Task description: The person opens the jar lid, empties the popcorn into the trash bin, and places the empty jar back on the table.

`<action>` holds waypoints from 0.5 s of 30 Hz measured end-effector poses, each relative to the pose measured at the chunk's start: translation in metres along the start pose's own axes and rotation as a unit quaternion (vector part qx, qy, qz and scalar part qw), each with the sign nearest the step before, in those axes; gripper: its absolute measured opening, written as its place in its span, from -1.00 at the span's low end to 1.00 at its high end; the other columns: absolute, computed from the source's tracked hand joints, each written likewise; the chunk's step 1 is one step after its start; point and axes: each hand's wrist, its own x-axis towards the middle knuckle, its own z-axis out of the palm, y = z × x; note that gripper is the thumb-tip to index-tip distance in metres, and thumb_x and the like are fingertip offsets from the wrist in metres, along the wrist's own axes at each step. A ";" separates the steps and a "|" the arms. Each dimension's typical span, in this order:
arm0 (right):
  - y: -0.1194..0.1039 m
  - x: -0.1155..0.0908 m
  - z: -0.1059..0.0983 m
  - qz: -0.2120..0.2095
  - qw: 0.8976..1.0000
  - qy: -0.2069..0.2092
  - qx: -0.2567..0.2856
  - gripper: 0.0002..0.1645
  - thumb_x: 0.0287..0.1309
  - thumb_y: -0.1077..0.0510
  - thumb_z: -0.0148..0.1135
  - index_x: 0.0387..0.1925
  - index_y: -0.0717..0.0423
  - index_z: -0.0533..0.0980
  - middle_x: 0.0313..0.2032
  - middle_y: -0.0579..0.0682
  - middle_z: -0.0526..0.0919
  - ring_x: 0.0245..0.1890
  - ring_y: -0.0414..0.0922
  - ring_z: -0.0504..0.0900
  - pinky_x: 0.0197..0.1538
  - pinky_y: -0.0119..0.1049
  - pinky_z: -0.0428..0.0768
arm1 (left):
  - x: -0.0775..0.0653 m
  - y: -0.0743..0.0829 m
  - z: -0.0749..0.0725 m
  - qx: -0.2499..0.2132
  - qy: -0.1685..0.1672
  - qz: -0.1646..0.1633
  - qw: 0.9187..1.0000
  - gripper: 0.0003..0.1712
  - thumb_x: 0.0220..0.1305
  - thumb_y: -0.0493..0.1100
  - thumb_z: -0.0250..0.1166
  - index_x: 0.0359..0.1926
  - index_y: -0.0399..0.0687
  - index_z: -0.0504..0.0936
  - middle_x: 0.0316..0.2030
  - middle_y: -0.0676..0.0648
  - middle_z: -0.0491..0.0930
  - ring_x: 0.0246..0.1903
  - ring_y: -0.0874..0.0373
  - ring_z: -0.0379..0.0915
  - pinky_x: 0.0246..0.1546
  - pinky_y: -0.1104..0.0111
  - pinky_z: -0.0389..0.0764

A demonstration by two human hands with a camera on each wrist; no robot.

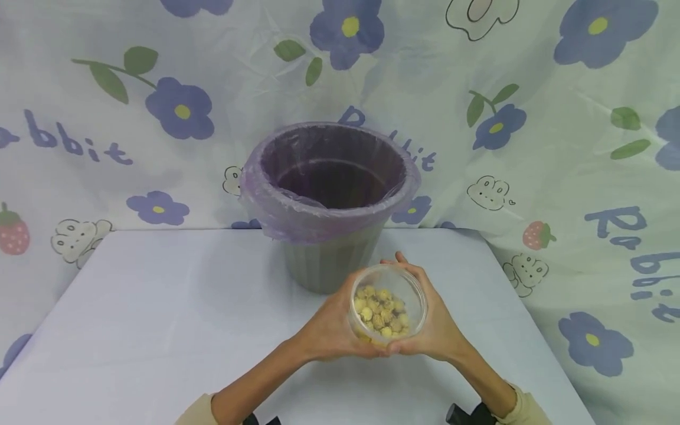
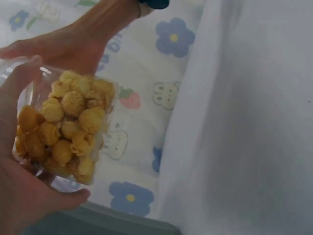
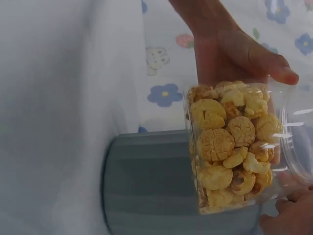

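Note:
A clear plastic jar [image 1: 414,288] is held up between both hands over the front of the table. Round yellow-brown popcorn [image 1: 379,310] fills its lower part, and the right wrist view shows the pieces [image 3: 239,132] through the side wall. My left hand [image 1: 336,323] grips the jar from the left, while my right hand [image 1: 437,323] holds it from the right. Both thumbs meet on the near side; most fingers are hidden behind the jar. Whether a clear lid covers the top, I cannot tell.
Behind the jar stands a grey bin [image 1: 324,265] lined with a translucent purple bag [image 1: 319,221] folded over its rim. A white cloth [image 1: 159,330] covers the table. Flower-printed curtains [image 1: 239,77] hang at the back and sides.

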 end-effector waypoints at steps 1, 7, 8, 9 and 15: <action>0.000 0.001 0.000 -0.001 1.000 0.000 -0.004 0.28 -0.28 -0.27 0.66 0.39 0.11 0.20 0.45 0.10 0.25 0.54 0.01 -0.20 0.32 0.44 -0.09 | 0.000 0.000 0.000 -0.002 0.001 -0.002 1.000 0.36 -0.26 -0.13 0.71 0.50 0.29 0.04 0.32 0.07 0.33 0.24 0.13 0.31 0.23 0.05 0.40; 0.000 -0.001 0.005 -0.003 0.997 0.041 -0.059 0.30 -0.24 -0.44 0.54 0.42 0.07 0.21 0.44 0.03 0.28 0.54 -0.01 -0.14 0.29 0.48 -0.03 | -0.001 -0.001 0.002 -0.031 0.009 -0.015 0.999 0.31 -0.21 -0.14 0.70 0.49 0.17 0.04 0.30 -0.04 0.34 0.19 0.08 0.34 0.16 0.13 0.48; 0.001 -0.002 0.007 -0.005 0.995 0.058 -0.078 0.29 -0.23 -0.45 0.53 0.43 0.07 0.22 0.43 0.02 0.30 0.53 0.00 -0.10 0.29 0.49 -0.03 | -0.002 -0.001 0.002 -0.032 0.016 -0.020 0.999 0.31 -0.20 -0.14 0.69 0.50 0.16 0.04 0.30 -0.05 0.33 0.19 0.08 0.34 0.15 0.13 0.48; 0.001 -0.003 0.009 -0.004 0.992 0.075 -0.098 0.28 -0.22 -0.45 0.52 0.43 0.06 0.22 0.42 0.01 0.33 0.53 0.01 -0.06 0.29 0.48 -0.01 | -0.002 -0.002 0.003 -0.031 0.025 -0.027 0.999 0.31 -0.20 -0.12 0.69 0.50 0.17 0.04 0.30 -0.04 0.32 0.19 0.09 0.34 0.14 0.14 0.49; 0.000 -0.009 0.025 0.035 0.978 0.139 -0.148 0.37 -0.30 -0.29 0.66 0.49 -0.02 0.12 0.38 -0.01 0.36 0.31 0.13 0.34 0.15 0.31 0.37 | -0.003 -0.007 0.014 0.002 0.096 -0.001 0.995 0.28 -0.18 -0.08 0.67 0.50 0.12 0.07 0.34 -0.06 0.32 0.23 0.07 0.32 0.18 0.04 0.44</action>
